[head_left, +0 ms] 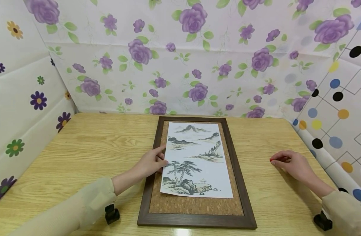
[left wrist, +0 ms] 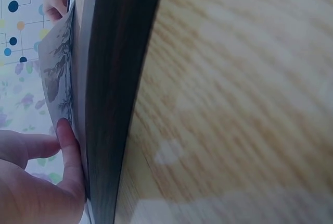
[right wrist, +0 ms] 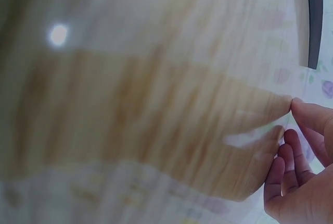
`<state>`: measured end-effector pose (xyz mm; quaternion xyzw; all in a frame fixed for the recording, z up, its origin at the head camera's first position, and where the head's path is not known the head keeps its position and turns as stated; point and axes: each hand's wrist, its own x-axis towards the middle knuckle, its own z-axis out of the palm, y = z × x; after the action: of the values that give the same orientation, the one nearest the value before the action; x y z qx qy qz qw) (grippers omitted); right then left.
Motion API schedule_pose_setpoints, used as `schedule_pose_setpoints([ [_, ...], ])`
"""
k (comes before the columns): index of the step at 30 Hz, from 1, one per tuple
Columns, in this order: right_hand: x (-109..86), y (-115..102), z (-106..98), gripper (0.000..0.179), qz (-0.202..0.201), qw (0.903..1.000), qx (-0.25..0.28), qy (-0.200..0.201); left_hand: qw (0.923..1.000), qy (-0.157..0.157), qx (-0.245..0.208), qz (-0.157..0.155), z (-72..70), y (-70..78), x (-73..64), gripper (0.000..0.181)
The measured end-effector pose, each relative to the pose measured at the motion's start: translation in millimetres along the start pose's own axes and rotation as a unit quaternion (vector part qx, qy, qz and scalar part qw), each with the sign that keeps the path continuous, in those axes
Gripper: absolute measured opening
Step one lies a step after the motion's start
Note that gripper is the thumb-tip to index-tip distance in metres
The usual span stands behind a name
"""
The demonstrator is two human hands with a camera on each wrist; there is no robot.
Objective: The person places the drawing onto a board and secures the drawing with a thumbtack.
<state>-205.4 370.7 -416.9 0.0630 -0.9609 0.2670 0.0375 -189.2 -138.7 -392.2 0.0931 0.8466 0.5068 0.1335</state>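
Observation:
A sheet of paper printed with an ink landscape (head_left: 195,164) lies over a framed cork board (head_left: 195,206). My left hand (head_left: 151,162) pinches the sheet's left edge, thumb on top. In the left wrist view the sheet (left wrist: 54,73) rises at a slant off the board beside these fingers. To the right of the board, my right hand (head_left: 294,165) is low over the table, holding a small red thing (head_left: 271,160) between thumb and forefinger. Most of that thing is hidden by the fingertips, and I cannot tell its kind.
The board's dark brown frame (head_left: 239,170) rests on a wood-grain table (head_left: 109,141). Behind stands a wall covering with purple roses (head_left: 195,65); patterned sheets also close off the left and right sides. A black wrist camera (head_left: 112,214) sits under the left sleeve.

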Motion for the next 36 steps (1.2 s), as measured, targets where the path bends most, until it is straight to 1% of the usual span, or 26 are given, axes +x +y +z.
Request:
schedule_pose_setpoints([
  [8,1.3,1.9,1.8,0.017,-0.002,1.0000,-0.004,0.005,1.0000,-0.005,-0.004,0.002,-0.6,0.1,-0.7,0.068],
  [19,4.4,-1.7,2.6,0.020,-0.007,1.0000,0.002,-0.006,0.9999,-0.013,-0.004,0.005,-1.6,-0.5,-0.3,0.069],
  [24,7.4,-8.2,3.4,0.020,-0.018,0.9998,0.003,-0.003,0.9999,-0.014,-0.008,0.004,-1.9,-1.5,0.2,0.069],
  [28,12.0,-13.8,4.9,0.020,-0.012,0.9999,0.005,-0.006,0.9998,-0.014,-0.010,0.003,-1.7,-1.5,0.3,0.069],
  [31,17.3,-20.0,5.0,0.021,-0.012,0.9999,0.009,-0.004,0.9998,-0.014,-0.011,0.002,-1.6,-1.2,0.2,0.068],
  [36,29.3,-34.3,2.5,0.022,-0.027,0.9995,0.015,0.001,0.9999,-0.011,0.000,0.002,-1.4,-0.5,0.1,0.069],
])
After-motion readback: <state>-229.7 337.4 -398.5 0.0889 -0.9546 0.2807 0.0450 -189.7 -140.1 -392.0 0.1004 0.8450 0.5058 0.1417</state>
